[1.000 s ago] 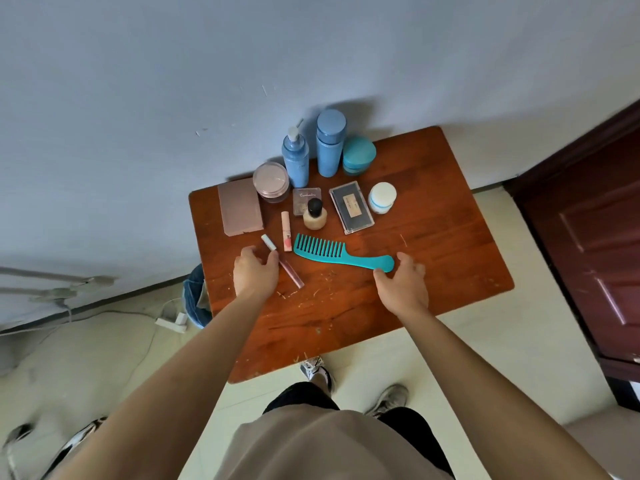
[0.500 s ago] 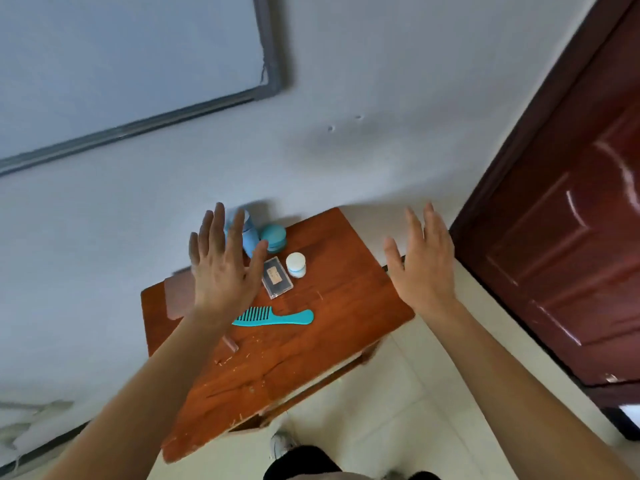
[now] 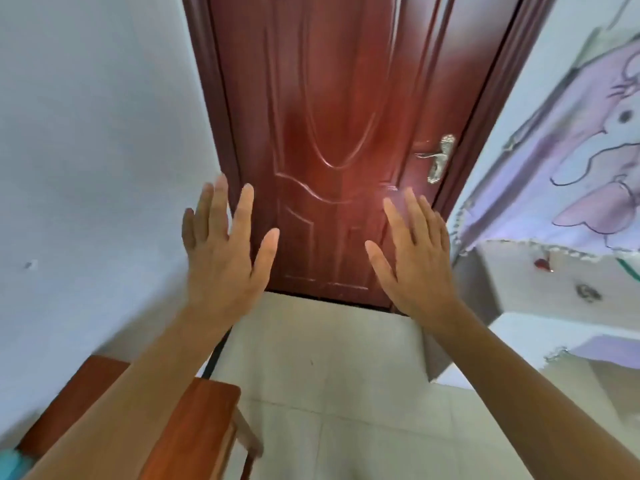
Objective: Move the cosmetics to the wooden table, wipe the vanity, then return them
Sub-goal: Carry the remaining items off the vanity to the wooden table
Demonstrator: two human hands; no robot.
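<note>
My left hand (image 3: 225, 251) and my right hand (image 3: 415, 254) are raised in front of me, fingers spread, holding nothing. Behind them stands a dark red door. A corner of the wooden table (image 3: 201, 403) shows at the lower left, mostly covered by my left forearm. A sliver of something teal (image 3: 10, 462) peeks in at the bottom left corner. The other cosmetics are out of view. A white vanity (image 3: 540, 289) with small drawer knobs stands at the right, draped with a lilac cartoon-print cloth (image 3: 571, 150).
The red door (image 3: 329, 133) with a metal handle (image 3: 438, 159) is shut straight ahead. White walls flank it. Pale floor tiles (image 3: 329, 375) lie between the table and the vanity.
The view has swung right, from the wooden table with the cosmetics and teal comb to the door and vanity. Both hands let go of the table items and rose, open.
</note>
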